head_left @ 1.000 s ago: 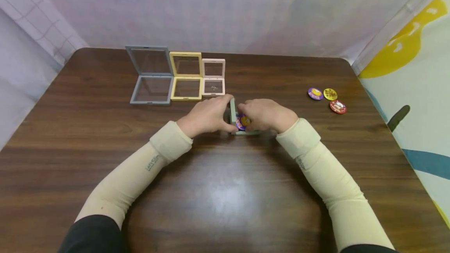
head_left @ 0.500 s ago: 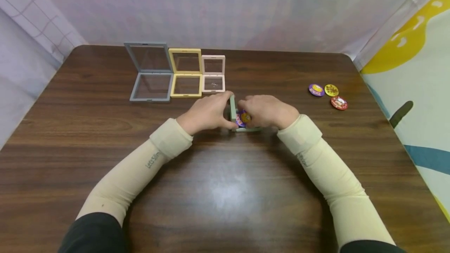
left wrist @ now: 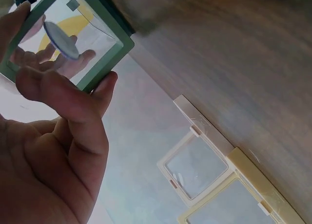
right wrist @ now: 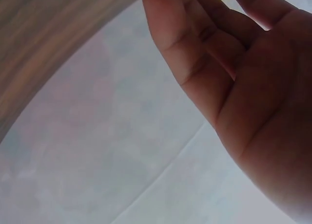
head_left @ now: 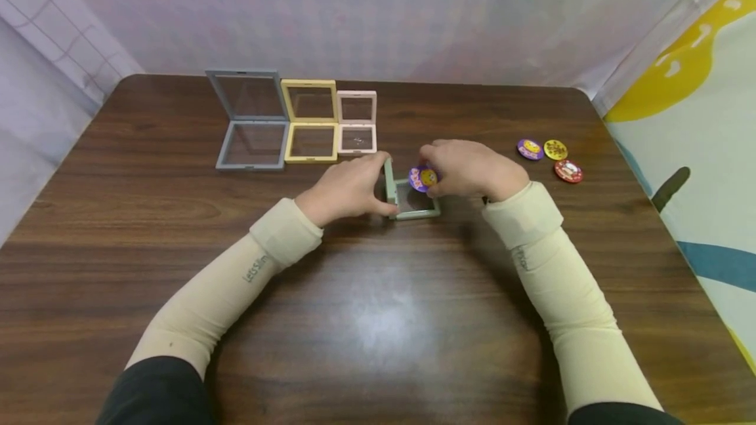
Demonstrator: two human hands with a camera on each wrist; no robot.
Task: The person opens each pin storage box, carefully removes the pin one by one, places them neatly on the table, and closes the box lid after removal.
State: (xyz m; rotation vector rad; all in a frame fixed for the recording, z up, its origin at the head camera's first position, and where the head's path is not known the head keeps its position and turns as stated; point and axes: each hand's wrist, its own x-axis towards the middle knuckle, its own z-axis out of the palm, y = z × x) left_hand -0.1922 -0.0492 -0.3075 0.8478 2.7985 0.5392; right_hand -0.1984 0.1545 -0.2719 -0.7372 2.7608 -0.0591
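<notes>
A small light-green hinged display frame point(head_left: 420, 215) lies unfolded on the table, one half upright and the other flat. My left hand point(head_left: 348, 190) grips the upright half point(left wrist: 118, 49) between thumb and fingers. Just over the flat half, my right hand point(head_left: 477, 170) pinches a round purple button badge point(head_left: 422, 178) with a yellow cartoon figure, its printed face tilted toward the head camera. In the left wrist view, the badge point(left wrist: 62, 41) shows edge-on through the clear film. The right wrist view shows my curled right fingers point(right wrist: 168, 27); the badge is out of that picture.
Toward the back left, blue-grey point(head_left: 251, 167), yellow point(head_left: 312, 159) and pink point(head_left: 357, 151) frames stand unfolded side by side. Three badges, purple point(head_left: 530, 149), yellow point(head_left: 556, 149) and red point(head_left: 568, 171), lie at the right. A pale curtain point(head_left: 413, 18) hangs behind the table.
My right hand has lifted the purple badge up and slightly right, away from the flat half, which now shows its clear window. My left hand keeps its grip on the upright half.
</notes>
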